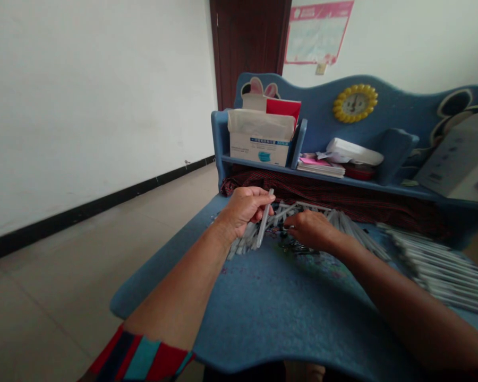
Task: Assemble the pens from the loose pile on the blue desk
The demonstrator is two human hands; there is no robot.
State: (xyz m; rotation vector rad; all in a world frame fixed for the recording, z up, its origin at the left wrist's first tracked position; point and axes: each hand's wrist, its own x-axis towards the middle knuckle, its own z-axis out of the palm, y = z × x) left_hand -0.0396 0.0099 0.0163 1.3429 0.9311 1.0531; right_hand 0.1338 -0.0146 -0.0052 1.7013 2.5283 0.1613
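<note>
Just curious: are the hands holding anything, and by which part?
Left hand pinches a thin grey tube near its upper end. Right hand lies on the tube pile; hold unclear.

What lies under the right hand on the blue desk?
Under the right hand lies a heap of small dark parts, and grey tubes fan out beside it on the blue desk. Whether its fingers hold anything is hidden by the hand itself.

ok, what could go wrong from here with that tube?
The left hand pinches the grey tube near its top; a loose grip could drop it.
The tube pile lies near the desk edge; a nudge might roll some off.
The right hand rests on small dark parts, which may scatter.
</note>
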